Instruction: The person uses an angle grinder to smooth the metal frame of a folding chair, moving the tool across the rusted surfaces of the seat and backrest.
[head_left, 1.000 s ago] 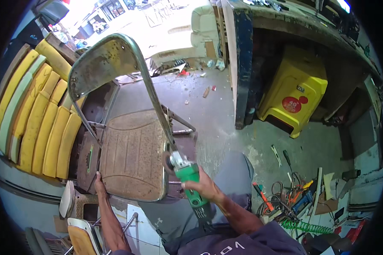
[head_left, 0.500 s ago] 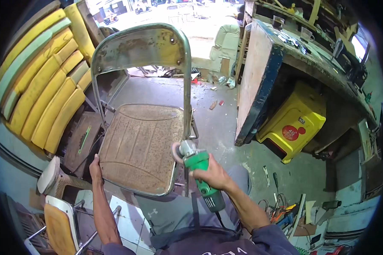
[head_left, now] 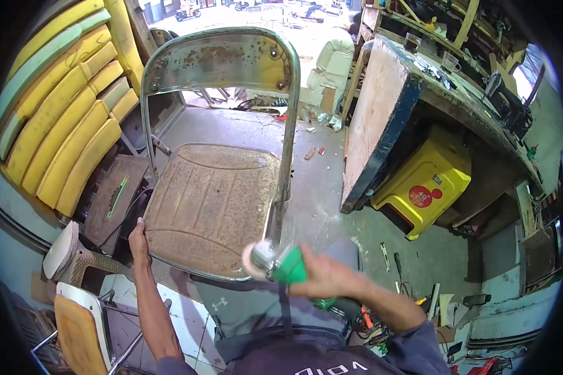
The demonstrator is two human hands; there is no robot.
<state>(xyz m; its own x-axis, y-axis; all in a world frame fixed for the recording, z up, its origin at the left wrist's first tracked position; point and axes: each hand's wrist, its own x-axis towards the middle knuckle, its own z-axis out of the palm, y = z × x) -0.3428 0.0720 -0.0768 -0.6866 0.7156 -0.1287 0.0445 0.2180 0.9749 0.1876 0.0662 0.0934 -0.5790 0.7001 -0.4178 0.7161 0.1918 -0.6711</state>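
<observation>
- Gripping a green angle grinder (head_left: 291,266), lower centre: the right hand (head_left: 324,274).
- Clasping the rusty metal chair (head_left: 213,206) by its edge, centre left: the left hand (head_left: 139,242).

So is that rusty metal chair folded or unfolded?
Unfolded: the ribbed brown metal seat juts out below the curved, rusty metal backrest.

Grinder (head_left: 289,265) now nearer front of seat (head_left: 213,209)
</observation>
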